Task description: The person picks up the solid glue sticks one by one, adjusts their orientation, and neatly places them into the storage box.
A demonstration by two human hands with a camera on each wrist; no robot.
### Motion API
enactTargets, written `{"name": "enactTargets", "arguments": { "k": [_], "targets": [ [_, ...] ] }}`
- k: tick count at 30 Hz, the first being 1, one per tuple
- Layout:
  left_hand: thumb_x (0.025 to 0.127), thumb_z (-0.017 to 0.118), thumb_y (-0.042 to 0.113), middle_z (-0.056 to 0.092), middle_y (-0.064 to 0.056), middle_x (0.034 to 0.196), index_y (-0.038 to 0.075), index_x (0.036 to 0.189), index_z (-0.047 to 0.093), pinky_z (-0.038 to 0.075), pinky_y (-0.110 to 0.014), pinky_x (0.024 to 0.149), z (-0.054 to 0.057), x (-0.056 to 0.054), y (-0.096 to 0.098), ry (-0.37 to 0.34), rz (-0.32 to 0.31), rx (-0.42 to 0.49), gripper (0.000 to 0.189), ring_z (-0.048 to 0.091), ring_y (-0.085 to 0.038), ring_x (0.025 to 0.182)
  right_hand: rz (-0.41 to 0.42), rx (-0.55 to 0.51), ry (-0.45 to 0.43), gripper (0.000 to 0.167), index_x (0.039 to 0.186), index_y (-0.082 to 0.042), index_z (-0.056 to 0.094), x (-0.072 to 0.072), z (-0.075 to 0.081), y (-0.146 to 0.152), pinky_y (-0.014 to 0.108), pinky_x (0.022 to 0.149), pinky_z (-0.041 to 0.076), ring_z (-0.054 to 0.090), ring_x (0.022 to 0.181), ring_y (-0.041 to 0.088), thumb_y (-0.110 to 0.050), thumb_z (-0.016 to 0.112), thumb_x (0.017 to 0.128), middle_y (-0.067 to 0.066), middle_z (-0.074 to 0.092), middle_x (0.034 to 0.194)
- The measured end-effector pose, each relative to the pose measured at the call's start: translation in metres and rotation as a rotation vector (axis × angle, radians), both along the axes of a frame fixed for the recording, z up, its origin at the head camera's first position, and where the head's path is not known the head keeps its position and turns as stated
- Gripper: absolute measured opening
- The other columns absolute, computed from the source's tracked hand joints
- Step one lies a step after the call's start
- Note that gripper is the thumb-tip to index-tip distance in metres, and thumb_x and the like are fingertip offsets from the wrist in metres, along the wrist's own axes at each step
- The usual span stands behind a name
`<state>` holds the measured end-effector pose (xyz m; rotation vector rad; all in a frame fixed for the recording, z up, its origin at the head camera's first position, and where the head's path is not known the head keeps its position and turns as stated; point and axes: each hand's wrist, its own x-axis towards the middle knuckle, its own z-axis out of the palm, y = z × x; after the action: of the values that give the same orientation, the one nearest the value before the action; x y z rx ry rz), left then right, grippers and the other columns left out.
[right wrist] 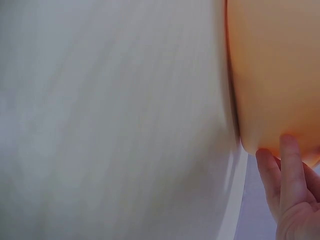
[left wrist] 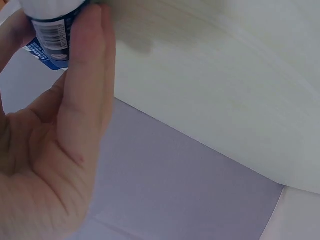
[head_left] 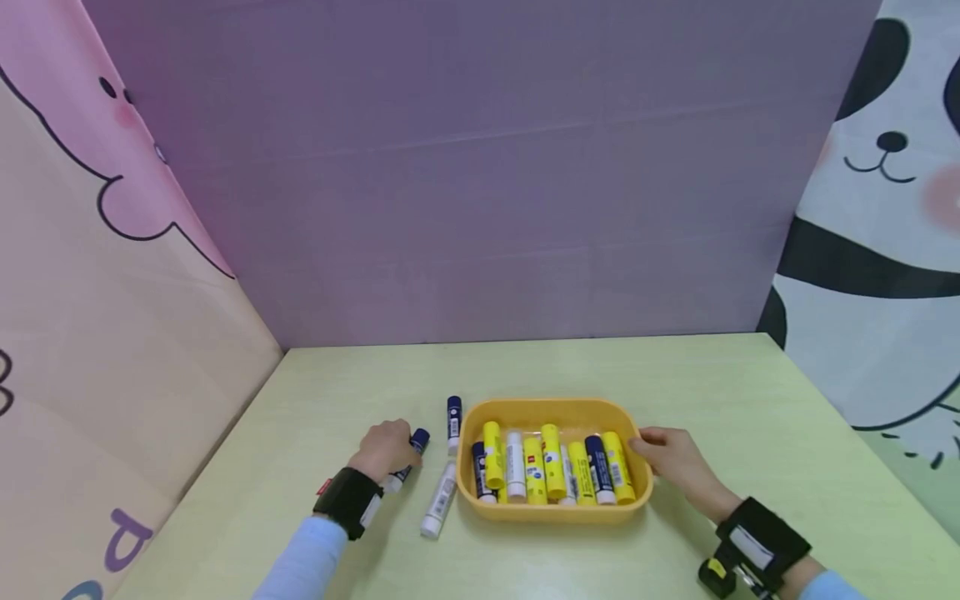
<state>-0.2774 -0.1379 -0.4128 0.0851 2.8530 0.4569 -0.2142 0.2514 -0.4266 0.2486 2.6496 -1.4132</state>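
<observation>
My left hand grips a white and dark blue glue stick just above or on the table, left of the tray. In the left wrist view its barcode label shows between the thumb and fingers. My right hand holds the right rim of a yellow plastic tray. The right wrist view has its fingers against the tray's outer wall. Inside the tray lie several glue sticks, some yellow, some white, some dark blue.
Left of the tray, a dark blue and white glue stick lies near its back corner. A white glue stick lies slanted in front of that one. The pale wooden table ends at a purple backdrop, with printed cloth on both sides.
</observation>
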Motion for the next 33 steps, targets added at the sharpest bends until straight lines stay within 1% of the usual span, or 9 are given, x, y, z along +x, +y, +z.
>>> {"name": "enactTargets", "arguments": {
  "k": [2,5,8,10,15,17,25,29,33],
  "targets": [
    [0.072,0.072,0.019,0.053,-0.006,0.071,0.003,0.082,0.057,0.039,-0.024,0.05,0.0,-0.001,0.0,0.009,0.0,0.023,0.024,0.05,-0.018,0.061,-0.002,-0.001,-0.004,0.05,0.124,0.01,0.047,0.0,0.0,0.0,0.034,0.075,0.054,0.06,0.091,0.02,-0.028,0.05,0.093,0.027,0.057,0.116],
    [0.072,0.071,0.018,0.053,-0.006,0.069,0.004,0.08,0.057,0.04,-0.024,0.049,0.001,-0.001,0.001,0.042,-0.01,0.04,0.022,0.051,-0.018,0.059,-0.006,-0.004,-0.009,0.049,0.124,0.01,0.047,-0.001,0.0,0.0,0.033,0.075,0.054,0.06,0.09,0.019,-0.028,0.05,0.093,0.026,0.057,0.116],
    [0.073,0.071,0.021,0.053,-0.005,0.068,0.004,0.079,0.058,0.04,-0.024,0.049,0.006,0.0,0.004,0.083,-0.03,0.04,0.023,0.051,-0.017,0.058,-0.004,-0.005,-0.003,0.049,0.124,0.01,0.048,-0.001,0.0,0.0,0.033,0.074,0.054,0.06,0.09,0.018,-0.028,0.05,0.093,0.026,0.058,0.115],
    [0.074,0.071,0.024,0.054,-0.005,0.068,0.004,0.081,0.059,0.04,-0.024,0.05,0.011,0.0,0.007,0.099,-0.038,0.039,0.025,0.05,-0.017,0.059,-0.005,-0.007,-0.001,0.048,0.124,0.01,0.048,-0.001,0.0,0.0,0.032,0.074,0.054,0.06,0.09,0.018,-0.028,0.05,0.093,0.026,0.058,0.114],
    [0.075,0.073,0.029,0.059,-0.006,0.078,0.002,0.099,0.063,0.047,-0.027,0.059,0.026,0.003,0.021,0.091,-0.035,0.046,0.038,0.052,-0.018,0.067,-0.009,-0.008,-0.01,0.048,0.124,0.009,0.048,-0.001,0.001,0.0,0.033,0.074,0.054,0.06,0.09,0.018,-0.027,0.05,0.093,0.025,0.058,0.115],
    [0.075,0.073,0.029,0.061,-0.007,0.081,0.002,0.103,0.063,0.049,-0.029,0.061,0.032,0.005,0.026,0.089,-0.042,0.054,0.04,0.052,-0.019,0.068,-0.011,-0.009,-0.013,0.048,0.124,0.009,0.048,-0.001,0.001,0.0,0.033,0.074,0.054,0.06,0.09,0.019,-0.027,0.051,0.093,0.025,0.058,0.115],
    [0.075,0.072,0.032,0.063,-0.008,0.083,0.002,0.103,0.064,0.051,-0.028,0.059,0.05,0.012,0.046,0.102,-0.108,0.089,0.042,0.055,-0.018,0.068,-0.015,-0.01,-0.023,0.048,0.125,0.007,0.048,-0.001,-0.001,0.001,0.033,0.076,0.054,0.06,0.092,0.02,-0.028,0.05,0.093,0.026,0.056,0.118],
    [0.075,0.073,0.033,0.063,-0.008,0.082,0.002,0.1,0.064,0.051,-0.027,0.058,0.053,0.015,0.056,0.093,-0.135,0.099,0.04,0.055,-0.018,0.067,-0.013,-0.012,-0.023,0.048,0.124,0.007,0.048,-0.002,-0.002,0.001,0.034,0.076,0.054,0.06,0.092,0.021,-0.028,0.05,0.093,0.025,0.057,0.117],
    [0.075,0.073,0.033,0.063,-0.008,0.086,0.003,0.104,0.063,0.052,-0.028,0.061,0.056,0.016,0.068,0.075,-0.151,0.117,0.043,0.055,-0.018,0.07,-0.012,-0.017,-0.024,0.049,0.124,0.008,0.049,-0.002,-0.003,0.002,0.035,0.076,0.054,0.06,0.091,0.021,-0.03,0.051,0.092,0.025,0.057,0.116]
  ]
}}
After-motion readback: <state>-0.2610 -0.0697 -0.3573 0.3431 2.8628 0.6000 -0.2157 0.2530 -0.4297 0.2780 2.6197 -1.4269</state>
